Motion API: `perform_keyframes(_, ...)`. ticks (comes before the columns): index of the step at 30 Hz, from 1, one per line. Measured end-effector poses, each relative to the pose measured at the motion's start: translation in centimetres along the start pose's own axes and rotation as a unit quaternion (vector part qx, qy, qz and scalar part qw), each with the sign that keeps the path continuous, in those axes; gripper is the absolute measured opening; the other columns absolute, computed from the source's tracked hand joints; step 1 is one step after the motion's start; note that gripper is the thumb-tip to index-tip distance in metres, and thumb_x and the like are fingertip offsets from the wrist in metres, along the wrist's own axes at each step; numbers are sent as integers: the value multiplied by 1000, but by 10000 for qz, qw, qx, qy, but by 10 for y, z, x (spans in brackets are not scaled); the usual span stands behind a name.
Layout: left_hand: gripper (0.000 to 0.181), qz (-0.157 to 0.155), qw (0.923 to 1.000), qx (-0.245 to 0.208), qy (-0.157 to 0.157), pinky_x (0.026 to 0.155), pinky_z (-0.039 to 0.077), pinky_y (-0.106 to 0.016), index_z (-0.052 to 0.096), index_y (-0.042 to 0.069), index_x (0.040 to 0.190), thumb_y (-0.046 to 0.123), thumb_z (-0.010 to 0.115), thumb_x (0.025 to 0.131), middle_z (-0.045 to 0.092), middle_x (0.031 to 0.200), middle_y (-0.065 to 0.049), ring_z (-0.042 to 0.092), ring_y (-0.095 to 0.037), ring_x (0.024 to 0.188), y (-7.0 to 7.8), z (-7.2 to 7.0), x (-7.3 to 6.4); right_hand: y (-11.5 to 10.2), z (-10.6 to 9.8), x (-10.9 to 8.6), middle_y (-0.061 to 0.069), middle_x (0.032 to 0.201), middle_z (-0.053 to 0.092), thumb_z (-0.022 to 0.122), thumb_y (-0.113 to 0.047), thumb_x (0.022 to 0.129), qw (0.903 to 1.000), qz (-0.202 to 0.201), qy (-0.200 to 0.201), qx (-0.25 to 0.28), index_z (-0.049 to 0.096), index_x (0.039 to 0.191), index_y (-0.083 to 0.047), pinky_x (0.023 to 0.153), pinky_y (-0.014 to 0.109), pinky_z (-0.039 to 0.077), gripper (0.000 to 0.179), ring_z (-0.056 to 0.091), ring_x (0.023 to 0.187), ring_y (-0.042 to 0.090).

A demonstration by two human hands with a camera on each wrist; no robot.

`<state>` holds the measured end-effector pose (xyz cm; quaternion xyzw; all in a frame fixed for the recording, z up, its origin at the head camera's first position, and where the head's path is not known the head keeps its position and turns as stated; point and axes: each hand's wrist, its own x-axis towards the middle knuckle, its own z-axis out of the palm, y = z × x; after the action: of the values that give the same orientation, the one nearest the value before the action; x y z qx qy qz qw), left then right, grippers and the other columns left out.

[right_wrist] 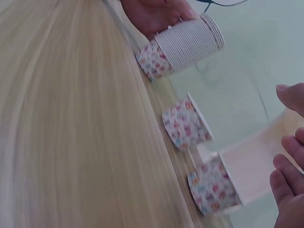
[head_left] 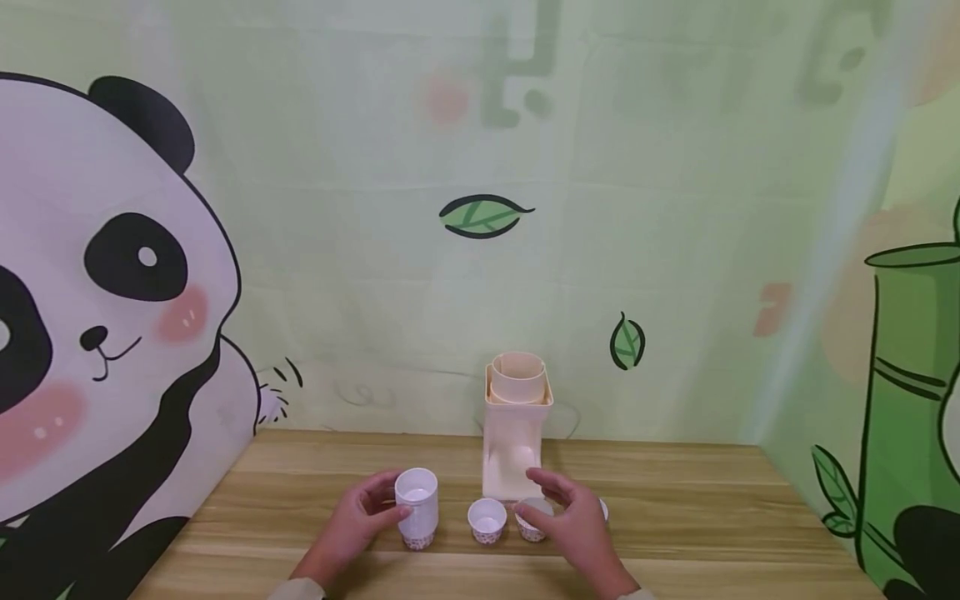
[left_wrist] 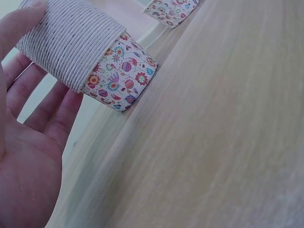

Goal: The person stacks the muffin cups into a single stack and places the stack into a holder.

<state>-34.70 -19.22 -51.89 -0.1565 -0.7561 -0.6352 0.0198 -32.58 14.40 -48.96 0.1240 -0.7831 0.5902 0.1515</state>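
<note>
A tall stack of paper baking cups [head_left: 417,507] stands upright at the front left of the table, the lowest cup showing a colourful flower print [left_wrist: 121,71]. My left hand [head_left: 365,521] grips the stack from its left side, thumb on the near face and fingers behind. To the right are single printed cups: one in the middle [head_left: 487,523], another [head_left: 532,527] partly behind my right hand, and a third [head_left: 604,510] mostly hidden by that hand. My right hand [head_left: 573,521] hovers with relaxed, parted fingers, holding nothing.
A pale pink dispenser-like stand [head_left: 513,450] rises behind the single cups, with a round cylinder [head_left: 517,379] in its square top. The wooden table [head_left: 705,500] ends at a green backdrop [head_left: 360,292] printed with a panda and bamboo.
</note>
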Motion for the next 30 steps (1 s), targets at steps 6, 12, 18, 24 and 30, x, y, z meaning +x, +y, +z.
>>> perform_keyframes(6,55,-73,10000,-3,25,95,52,-20,57,-2,139,13,78,90,68,129,-23,67,-16,113,2,1,0,8,-20,1,2,125,74,92,-22,76,9982,229,189,-518,74,120,-14,110,44,50,48,65,124,28)
perform_keyframes(12,55,-90,9999,-40,31,95,53,-20,57,-2,139,13,78,90,68,128,-24,67,-17,113,3,2,0,16,-40,4,6,130,72,91,-24,78,9960,564,265,-640,74,121,-14,109,47,49,48,60,132,35)
perform_keyframes(18,55,-132,9999,-63,82,93,54,-21,57,-3,138,12,78,90,68,126,-24,67,-16,109,4,2,0,26,-58,4,9,140,66,92,-32,76,9932,809,215,-810,70,128,-15,113,53,45,59,52,139,40)
perform_keyframes(24,56,-175,9998,-28,99,94,53,-21,58,-2,138,14,79,90,68,127,-23,66,-20,112,4,2,1,35,-71,4,16,146,60,91,-27,78,9931,796,93,-861,65,135,-6,118,57,37,66,48,140,45)
perform_keyframes(30,56,-221,9997,-31,139,94,53,-21,58,-2,138,14,79,89,68,127,-23,66,-18,111,1,1,1,44,-77,3,20,149,55,93,-28,75,9890,981,-126,-1104,59,140,-2,117,54,40,78,50,140,42)
